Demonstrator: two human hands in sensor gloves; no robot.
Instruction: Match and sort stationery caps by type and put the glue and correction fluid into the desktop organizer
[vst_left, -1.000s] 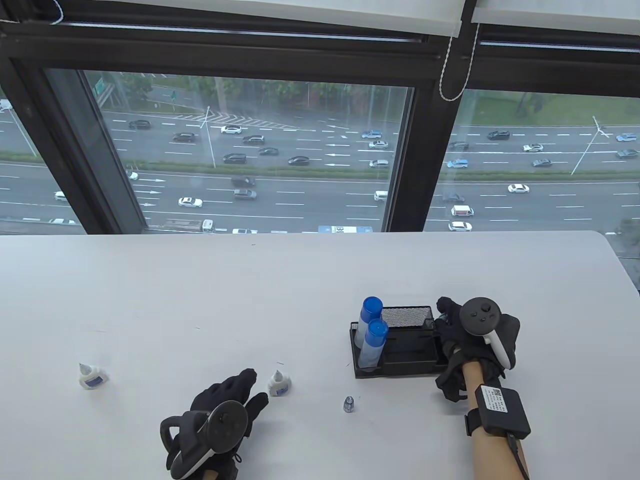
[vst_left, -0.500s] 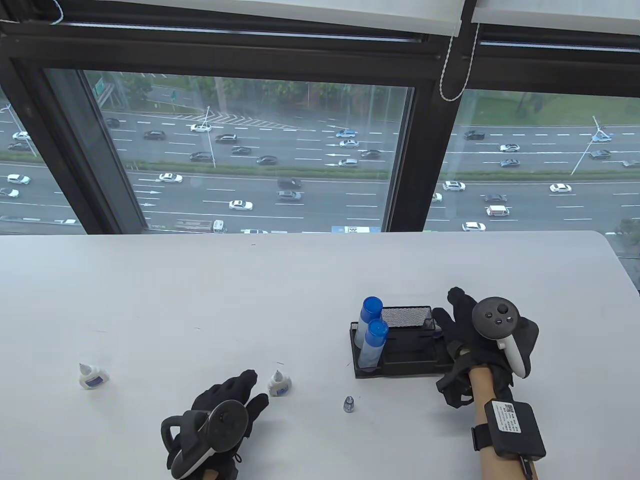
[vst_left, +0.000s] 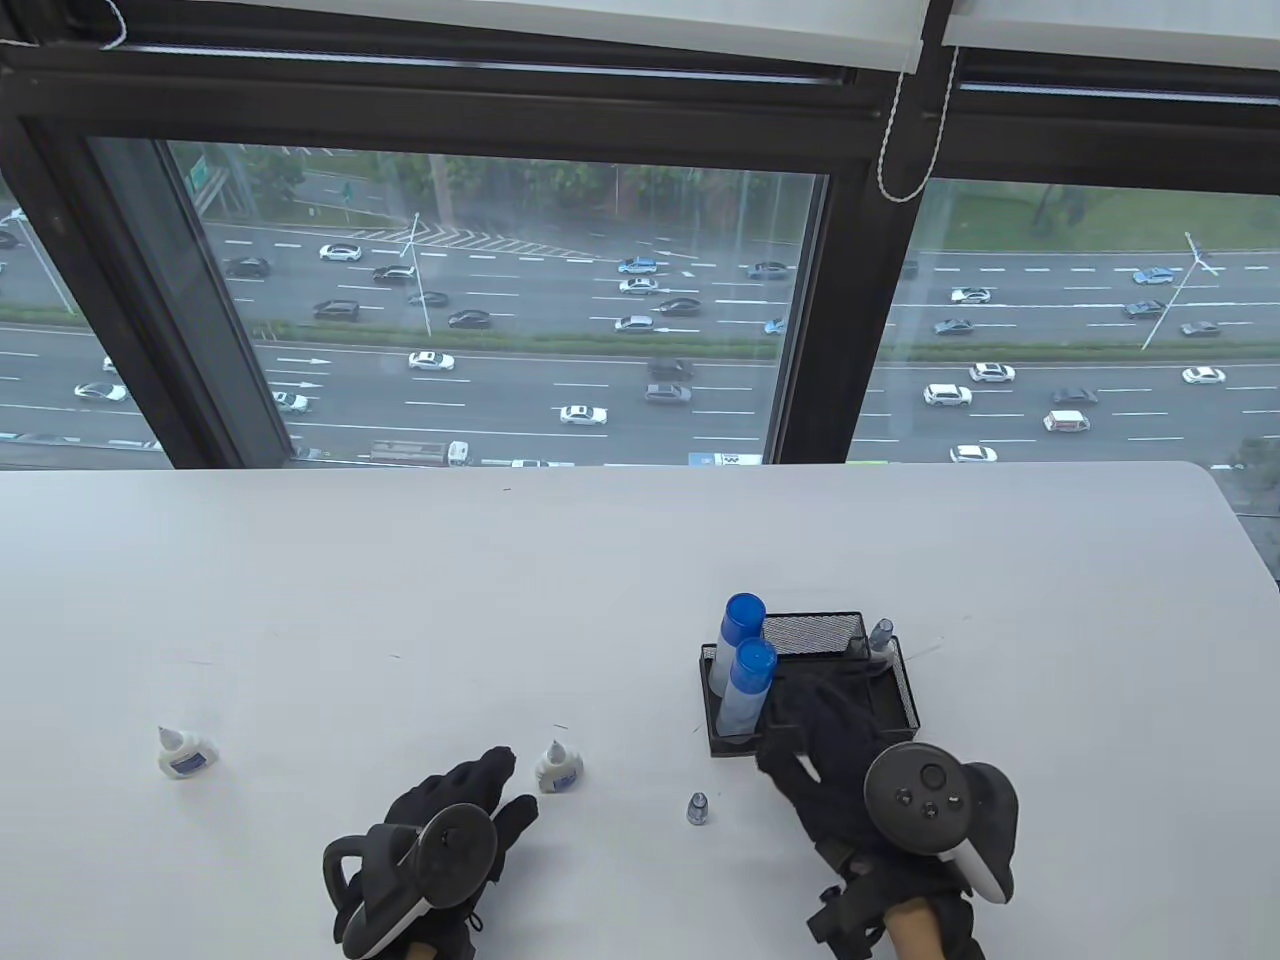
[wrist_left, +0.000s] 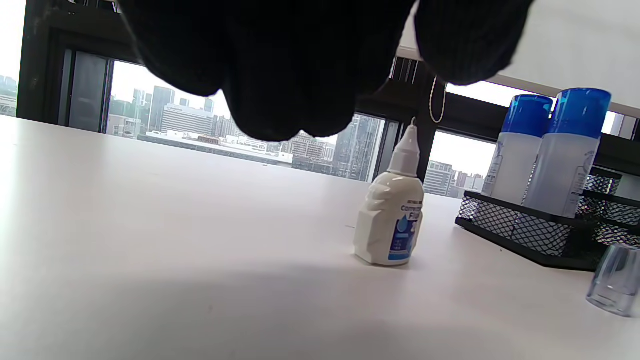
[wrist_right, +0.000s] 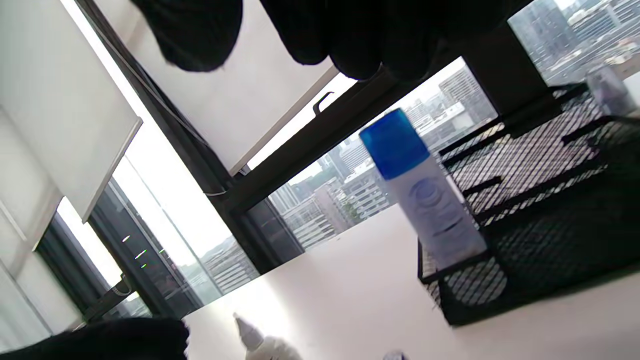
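On the desk (vst_left: 400, 560) we saw two uncapped correction fluid bottles (vst_left: 183, 755) left, our relaxed left hand (vst_left: 450, 815) beside one, a loose cap (vst_left: 698, 807), then our empty right hand (vst_left: 850, 770) before the organizer (vst_left: 905, 680) holding both glue sticks (vst_left: 745, 675).

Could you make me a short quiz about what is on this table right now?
1. True or false: both blue-capped glue tubes stand in the black mesh organizer.
2. How many white correction fluid bottles stand on the table outside the organizer?
3. Which lies nearest the loose clear cap? A. left hand B. right hand C. far-left bottle

Key: 1 true. 2 two: the far-left bottle and the uncapped one by the left hand's fingers. 3 B.
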